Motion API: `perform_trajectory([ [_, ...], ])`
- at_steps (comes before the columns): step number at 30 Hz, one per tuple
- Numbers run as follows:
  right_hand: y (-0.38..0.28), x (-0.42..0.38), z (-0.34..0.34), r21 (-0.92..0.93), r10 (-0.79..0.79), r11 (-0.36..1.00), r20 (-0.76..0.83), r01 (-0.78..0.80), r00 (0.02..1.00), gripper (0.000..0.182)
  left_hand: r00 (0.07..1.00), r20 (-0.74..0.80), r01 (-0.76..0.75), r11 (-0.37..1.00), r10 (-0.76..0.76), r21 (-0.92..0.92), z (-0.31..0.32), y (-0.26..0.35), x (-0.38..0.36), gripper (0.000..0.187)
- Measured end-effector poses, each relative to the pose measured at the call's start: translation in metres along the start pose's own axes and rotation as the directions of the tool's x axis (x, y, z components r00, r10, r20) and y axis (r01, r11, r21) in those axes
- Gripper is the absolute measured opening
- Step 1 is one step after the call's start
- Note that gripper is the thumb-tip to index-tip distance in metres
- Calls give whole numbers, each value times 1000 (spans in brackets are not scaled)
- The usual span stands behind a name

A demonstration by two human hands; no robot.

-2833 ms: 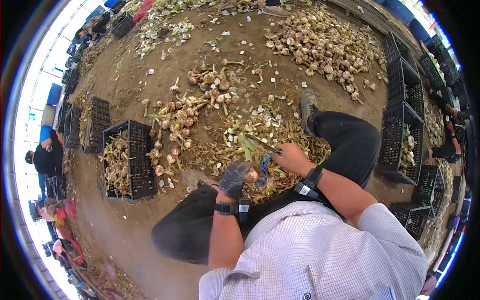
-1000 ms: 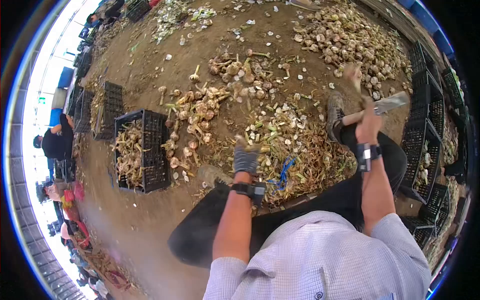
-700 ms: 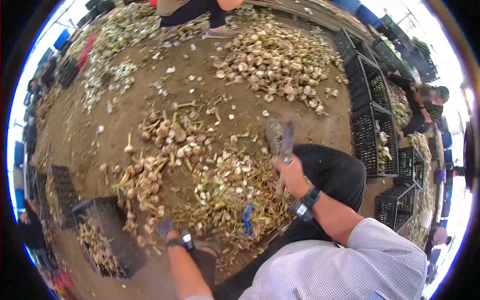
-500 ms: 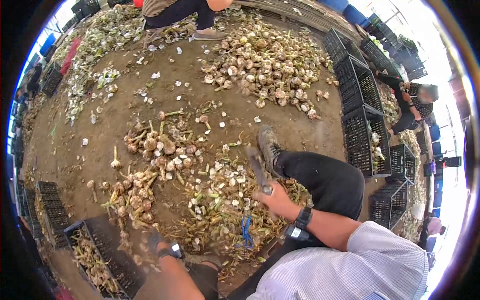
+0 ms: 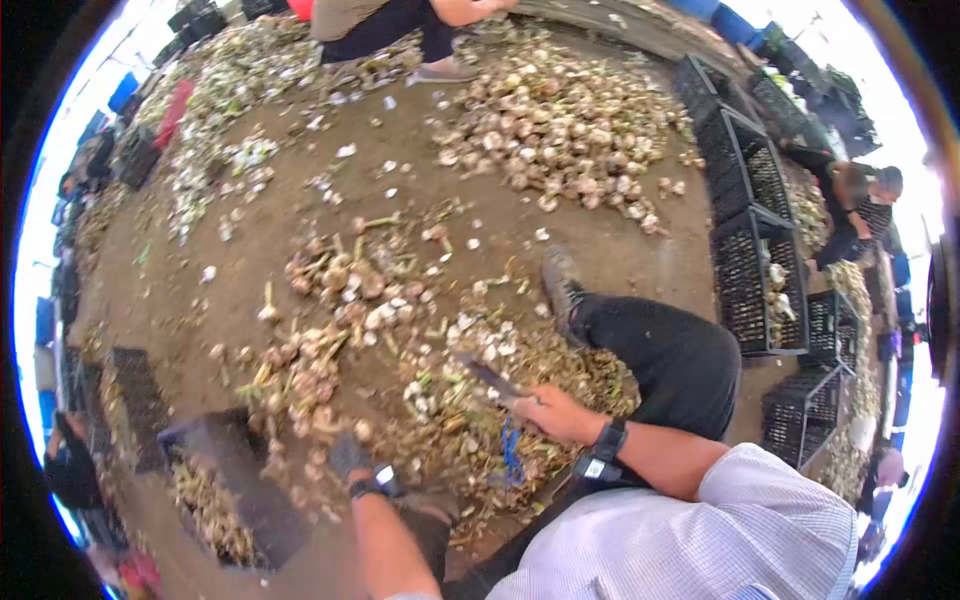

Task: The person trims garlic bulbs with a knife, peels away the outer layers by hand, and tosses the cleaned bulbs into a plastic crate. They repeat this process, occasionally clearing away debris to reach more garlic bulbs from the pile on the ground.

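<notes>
My right hand [image 5: 556, 412] is closed round the handle of a knife [image 5: 488, 376], whose dark blade points up and to the left over a heap of cut garlic stems and trimmings [image 5: 470, 420]. My left hand [image 5: 348, 456], in a dark grey glove, is low at the near edge of a loose pile of garlic bulbs with stalks [image 5: 308, 372]. Motion blur smears its fingers, so whether it grips a bulb does not show. More stalked garlic bulbs [image 5: 365, 275] lie just beyond. A blue strip [image 5: 512, 450] rests on the trimmings beside my right hand.
A black crate [image 5: 215, 500] with garlic in it stands at my left. Farther off lies a large garlic heap [image 5: 570, 130], with stacked black crates [image 5: 755, 270] to its right. One person [image 5: 385, 25] squats at the back; another person [image 5: 860, 205] sits at the right.
The view has shifted, moving the scene rightward. My right hand has tipped the knife from nearly upright to slanting left. My left hand has moved up and right in view, beside the bulbs.
</notes>
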State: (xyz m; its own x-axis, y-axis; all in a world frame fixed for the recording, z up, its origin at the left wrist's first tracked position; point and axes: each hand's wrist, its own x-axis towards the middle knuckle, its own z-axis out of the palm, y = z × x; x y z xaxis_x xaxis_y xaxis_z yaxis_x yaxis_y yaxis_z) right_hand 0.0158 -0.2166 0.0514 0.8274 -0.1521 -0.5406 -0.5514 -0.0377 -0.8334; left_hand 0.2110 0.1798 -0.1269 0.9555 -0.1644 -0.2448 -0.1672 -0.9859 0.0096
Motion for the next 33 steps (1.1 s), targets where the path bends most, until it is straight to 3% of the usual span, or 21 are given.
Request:
perform_trajectory([
  [2,-39,-18,-6,-56,7,998,83,-2,996,36,952,-219,-251,956,216,-152,-40,37,-22,26],
  [3,-37,-21,-4,-98,-73,992,52,78,996,34,913,-343,-342,870,220,-354,-76,69,-39,21],
  [4,-32,-24,-5,-145,-156,977,16,157,988,32,914,-326,-374,812,242,-448,-112,99,-51,19],
  [5,-29,-26,-6,-193,-237,954,-25,228,971,30,887,-303,-455,770,349,-447,-128,109,-63,29],
  [6,-28,-27,-5,-234,-296,929,-10,286,955,29,968,47,-16,248,246,-969,-138,129,-75,21],
  [7,-27,-29,-5,-276,-351,900,0,337,936,28,914,391,393,-483,110,-782,-148,149,-86,19],
  [9,-29,-40,-8,-333,-426,850,24,409,905,27,890,402,452,-305,215,-838,-168,159,-114,26],
  [12,-45,-64,-3,-343,-468,821,57,457,882,25,860,357,411,-78,365,-908,-192,173,-156,27],
  [13,-45,-69,-1,-341,-489,805,85,486,868,25,903,202,195,57,379,-979,-193,176,-168,27],
  [15,-46,-77,3,-336,-526,773,137,539,840,25,876,-95,-261,300,473,-917,-196,180,-191,27],
  [17,-42,-86,7,-339,-595,717,157,609,788,25,772,-261,-530,360,579,-768,-206,177,-205,26],
  [19,-40,-92,7,-394,-646,638,193,662,738,24,610,-381,-754,362,695,-548,-218,180,-212,27],
  [20,-35,-92,7,-442,-553,691,188,573,812,26,756,-58,-240,194,651,-951,-218,181,-220,27],
  [21,-17,-82,2,-575,-422,665,238,477,875,25,806,271,370,-91,525,-924,-218,183,-227,28],
  [23,25,-56,-16,-796,-137,533,255,288,957,23,809,179,355,-221,560,-908,-233,180,-236,28],
  [24,23,-58,-21,-784,-136,556,243,277,960,27,877,268,434,-418,399,-798,-228,191,-242,31],
  [27,18,-62,-13,-590,-404,728,40,348,914,42,877,307,441,-368,368,-818,-221,189,-236,31],
  [28,-8,-76,-12,-486,-346,807,69,334,936,40,868,379,475,-312,320,-823,-212,193,-235,33],
  [31,-33,-101,0,-291,-555,763,163,577,816,38,849,474,526,-289,234,-800,-209,213,-238,32],
  [32,-35,-106,7,-299,-606,712,195,636,771,35,849,397,494,-255,349,-832,-186,206,-231,29],
  [33,-39,-105,11,-309,-661,647,229,697,715,33,905,201,244,-69,374,-967,-179,205,-226,28],
])
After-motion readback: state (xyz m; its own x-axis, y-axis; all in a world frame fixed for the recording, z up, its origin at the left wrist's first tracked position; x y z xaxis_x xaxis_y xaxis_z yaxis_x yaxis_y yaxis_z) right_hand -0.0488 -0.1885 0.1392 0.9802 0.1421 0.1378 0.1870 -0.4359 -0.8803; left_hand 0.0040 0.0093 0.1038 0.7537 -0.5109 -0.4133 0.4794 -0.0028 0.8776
